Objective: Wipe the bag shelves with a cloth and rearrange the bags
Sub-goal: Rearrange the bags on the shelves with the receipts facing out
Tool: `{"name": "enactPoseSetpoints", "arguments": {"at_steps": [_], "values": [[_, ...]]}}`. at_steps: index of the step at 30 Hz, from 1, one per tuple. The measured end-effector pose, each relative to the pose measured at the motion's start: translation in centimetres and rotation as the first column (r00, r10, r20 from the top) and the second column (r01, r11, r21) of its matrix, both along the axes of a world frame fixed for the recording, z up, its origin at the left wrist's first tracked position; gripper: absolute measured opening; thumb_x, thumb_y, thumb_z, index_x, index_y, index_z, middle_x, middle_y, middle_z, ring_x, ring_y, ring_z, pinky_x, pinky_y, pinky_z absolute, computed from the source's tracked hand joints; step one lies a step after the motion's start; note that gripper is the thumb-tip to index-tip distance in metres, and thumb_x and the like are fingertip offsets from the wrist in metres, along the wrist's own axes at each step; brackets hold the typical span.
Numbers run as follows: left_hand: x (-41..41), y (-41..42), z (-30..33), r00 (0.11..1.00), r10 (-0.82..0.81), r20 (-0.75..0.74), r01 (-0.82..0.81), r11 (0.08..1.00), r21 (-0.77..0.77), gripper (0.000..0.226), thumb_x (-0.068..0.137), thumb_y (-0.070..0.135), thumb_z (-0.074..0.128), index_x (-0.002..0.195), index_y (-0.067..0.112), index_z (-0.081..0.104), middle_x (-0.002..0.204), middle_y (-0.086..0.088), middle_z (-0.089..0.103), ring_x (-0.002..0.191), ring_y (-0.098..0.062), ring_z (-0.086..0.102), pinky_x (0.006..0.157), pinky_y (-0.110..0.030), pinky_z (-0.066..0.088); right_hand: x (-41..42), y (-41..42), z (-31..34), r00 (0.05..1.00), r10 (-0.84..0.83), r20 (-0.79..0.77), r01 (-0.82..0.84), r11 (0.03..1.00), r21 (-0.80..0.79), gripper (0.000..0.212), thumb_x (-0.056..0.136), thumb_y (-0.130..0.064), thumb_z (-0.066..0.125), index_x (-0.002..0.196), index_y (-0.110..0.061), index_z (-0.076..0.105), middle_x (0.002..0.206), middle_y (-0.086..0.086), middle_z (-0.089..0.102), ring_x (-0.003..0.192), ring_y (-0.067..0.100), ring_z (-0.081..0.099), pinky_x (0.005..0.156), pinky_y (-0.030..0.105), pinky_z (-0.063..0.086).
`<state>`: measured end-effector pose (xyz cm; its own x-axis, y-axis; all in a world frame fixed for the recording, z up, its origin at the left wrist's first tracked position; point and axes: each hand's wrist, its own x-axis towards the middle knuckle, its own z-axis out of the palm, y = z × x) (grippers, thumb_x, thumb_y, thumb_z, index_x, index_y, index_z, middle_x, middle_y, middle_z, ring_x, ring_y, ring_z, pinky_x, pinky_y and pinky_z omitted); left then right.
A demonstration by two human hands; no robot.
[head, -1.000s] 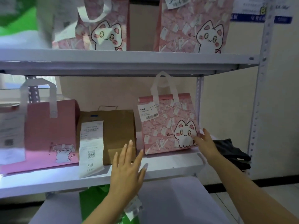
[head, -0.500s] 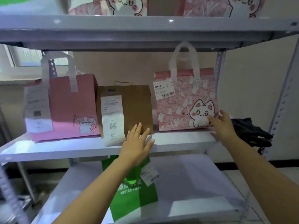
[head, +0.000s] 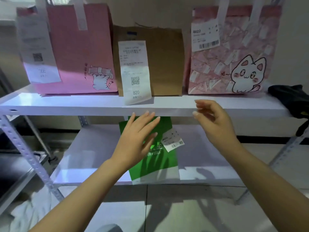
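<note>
- Upper shelf (head: 167,106): white metal board carrying three bags in a row, all upright.
- Plain pink bag (head: 80,52): at the left end, small cat print low on its front, long receipt (head: 37,49) hanging over its left face.
- Brown paper bag (head: 163,61): in the middle, touching the plain pink bag on its left side; a white slip with a QR code (head: 135,71), marked 820, hangs down past the shelf's front edge.
- Patterned pink bag (head: 234,52): to the right, just beside the brown paper bag, large white cat printed low right, barcode label (head: 205,36) near its top left.
- Dark cloth (head: 291,99): bunched at the right end of the upper shelf, near the patterned pink bag, draping over the edge. No hand touches it.
- Lower shelf (head: 93,148): white board holding one green bag (head: 160,163), lying tilted toward the front edge, with a small white tag (head: 172,141) on it.
- Left hand (head: 135,139): grip apart, fingers straight and spread, palm forward, in front of the green bag's upper part; contact with the bag cannot be told.
- Right hand (head: 215,121): grip loose, fingers lightly curled and holding nothing, in front of the upper shelf's front edge, below the patterned pink bag.
</note>
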<state>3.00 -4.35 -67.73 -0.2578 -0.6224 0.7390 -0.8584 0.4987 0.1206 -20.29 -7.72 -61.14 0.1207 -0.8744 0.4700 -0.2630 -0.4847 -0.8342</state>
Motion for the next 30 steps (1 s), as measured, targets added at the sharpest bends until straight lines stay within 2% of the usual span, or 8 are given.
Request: {"name": "enactPoseSetpoints", "arguments": {"at_steps": [4, 7, 11, 14, 18, 20, 24, 30], "values": [[1.3, 1.4, -2.3, 0.997, 0.014, -0.073, -0.01, 0.999, 0.053, 0.04, 0.091, 0.022, 0.051, 0.128, 0.009, 0.058, 0.129, -0.007, 0.061, 0.118, -0.018, 0.053, 0.107, -0.036, 0.038, 2.3, 0.8, -3.2, 0.997, 0.077, -0.018, -0.074, 0.986, 0.149, 0.015, 0.088, -0.011, 0.063, 0.1, -0.021, 0.063, 0.097, -0.008, 0.065, 0.089, 0.003, 0.059, 0.078, 0.01, 0.048], [2.9, 1.9, -5.4, 0.975, 0.15, -0.164, -0.108, 0.964, 0.243, 0.053, 0.09, 0.032, 0.051, 0.138, 0.011, 0.047, 0.14, -0.006, 0.05, 0.128, -0.017, 0.041, 0.108, -0.029, 0.032, 2.9, 0.0, -8.8, 1.0, -0.024, -0.011, 0.026, 0.942, 0.334, 0.013, 0.086, -0.008, 0.064, 0.094, -0.016, 0.057, 0.093, -0.002, 0.061, 0.089, 0.015, 0.057, 0.071, 0.011, 0.046], [4.6, 1.9, -8.5, 0.909, 0.332, -0.252, -0.184, 0.862, 0.472, 0.071, 0.091, 0.032, 0.057, 0.148, 0.01, 0.023, 0.154, -0.01, 0.026, 0.143, -0.022, 0.02, 0.113, -0.03, 0.018, 3.2, -1.4, -14.0, 0.984, -0.01, -0.177, 0.109, 0.82, 0.562, 0.056, 0.087, -0.017, 0.065, 0.137, -0.013, 0.038, 0.135, 0.01, 0.046, 0.116, 0.02, 0.047, 0.092, 0.028, 0.039], [5.1, 1.3, -9.9, 0.887, 0.422, -0.19, -0.24, 0.771, 0.589, 0.08, 0.091, 0.033, 0.058, 0.15, 0.006, 0.011, 0.158, -0.012, 0.015, 0.145, -0.025, 0.012, 0.116, -0.032, 0.013, 4.3, -2.3, -15.7, 0.984, 0.033, -0.174, 0.093, 0.741, 0.665, 0.071, 0.087, -0.019, 0.065, 0.146, -0.017, 0.026, 0.143, 0.009, 0.041, 0.129, 0.025, 0.042, 0.103, 0.036, 0.036], [5.2, 0.6, -11.6, 0.898, 0.437, -0.057, -0.294, 0.691, 0.66, 0.086, 0.091, 0.034, 0.057, 0.15, 0.003, 0.003, 0.156, -0.015, 0.019, 0.144, -0.031, 0.016, 0.118, -0.038, 0.014, 5.9, -2.7, -17.4, 0.987, 0.053, -0.149, 0.069, 0.705, 0.705, 0.051, 0.087, -0.015, 0.064, 0.133, -0.016, 0.043, 0.128, 0.005, 0.057, 0.113, 0.023, 0.056, 0.098, 0.038, 0.044], [5.3, 0.3, -11.9, 0.901, 0.422, -0.103, -0.249, 0.695, 0.674, 0.086, 0.091, 0.03, 0.058, 0.15, 0.003, 0.002, 0.155, -0.015, 0.021, 0.142, -0.03, 0.02, 0.117, -0.037, 0.017, 6.6, -2.4, -17.7, 0.992, 0.045, -0.122, 0.055, 0.705, 0.707, 0.04, 0.087, -0.011, 0.062, 0.125, -0.016, 0.049, 0.117, 0.002, 0.062, 0.103, 0.02, 0.06, 0.091, 0.034, 0.046], [6.4, 0.6, -11.8, 0.88, 0.42, -0.224, -0.168, 0.715, 0.678, 0.089, 0.089, 0.025, 0.06, 0.151, 0.007, -0.002, 0.155, -0.012, 0.023, 0.139, -0.028, 0.027, 0.11, -0.035, 0.029, 8.6, -2.2, -18.0, 0.99, 0.066, -0.124, 0.041, 0.707, 0.706, 0.042, 0.086, -0.015, 0.063, 0.125, -0.02, 0.048, 0.12, 0.0, 0.062, 0.11, 0.023, 0.059, 0.099, 0.043, 0.045], [10.8, 2.3, -12.1, 0.826, 0.492, -0.274, -0.191, 0.702, 0.685, 0.089, 0.089, 0.024, 0.061, 0.152, 0.016, -0.003, 0.158, -0.005, 0.016, 0.139, -0.027, 0.03, 0.108, -0.037, 0.034, 13.4, -1.1, -18.7, 0.988, 0.126, -0.09, -0.024, 0.701, 0.713, 0.033, 0.086, -0.015, 0.064, 0.116, -0.019, 0.051, 0.112, -0.001, 0.063, 0.103, 0.02, 0.06, 0.095, 0.041, 0.048]]}}
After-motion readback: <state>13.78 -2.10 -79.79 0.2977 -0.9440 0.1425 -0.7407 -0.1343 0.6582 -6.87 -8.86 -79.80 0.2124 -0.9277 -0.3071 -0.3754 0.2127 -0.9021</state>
